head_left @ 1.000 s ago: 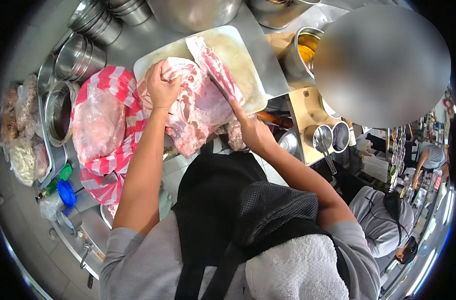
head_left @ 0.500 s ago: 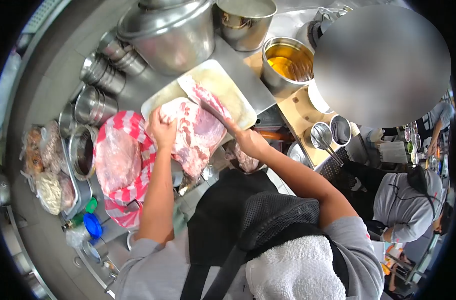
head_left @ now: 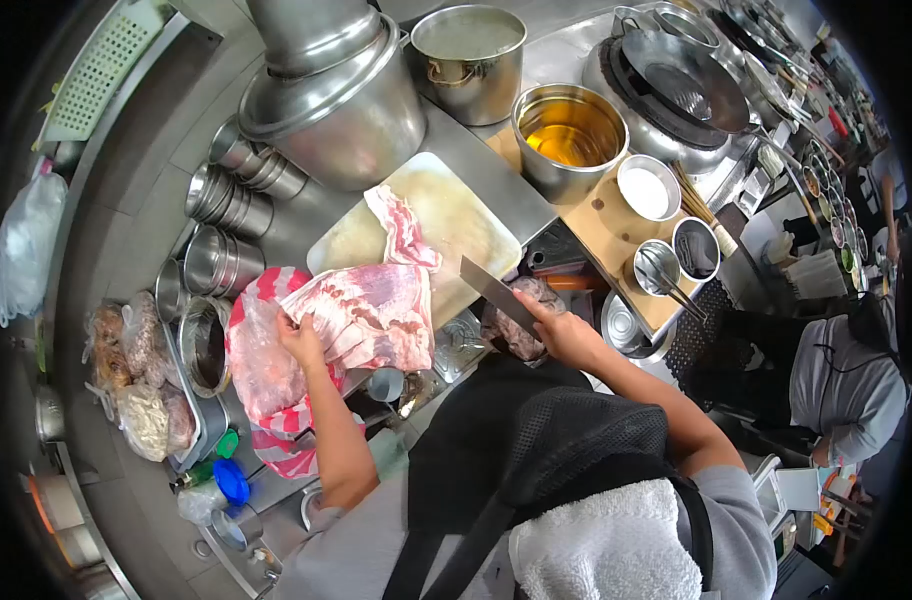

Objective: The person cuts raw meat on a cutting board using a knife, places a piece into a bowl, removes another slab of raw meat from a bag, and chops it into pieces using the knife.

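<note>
A large slab of raw meat (head_left: 376, 310), pink with white fat, lies partly on the white cutting board (head_left: 466, 205) and hangs over its near left edge. My left hand (head_left: 302, 340) is closed on the slab's left edge. A narrow strip of meat (head_left: 406, 228) lies on the board against the slab's far side; I cannot tell whether it is fully separate. My right hand (head_left: 568, 330) grips a cleaver (head_left: 496, 292), its blade held right of the slab, apart from the meat. Beside my left hand sits a red-and-white striped bag (head_left: 276, 283) with plastic-wrapped meat (head_left: 266, 355).
Behind the board stand a big lidded pot (head_left: 336, 125) and a steel pot (head_left: 466, 60). A container of yellow oil (head_left: 571, 130) and a white bowl (head_left: 648, 188) are at right. Stacked steel cups (head_left: 221, 260) line the left. Another person (head_left: 846, 370) works at far right.
The cleaver has come out from between strip and slab and moved right. My left hand has shifted left and down, and the slab has turned, lying more spread out.
</note>
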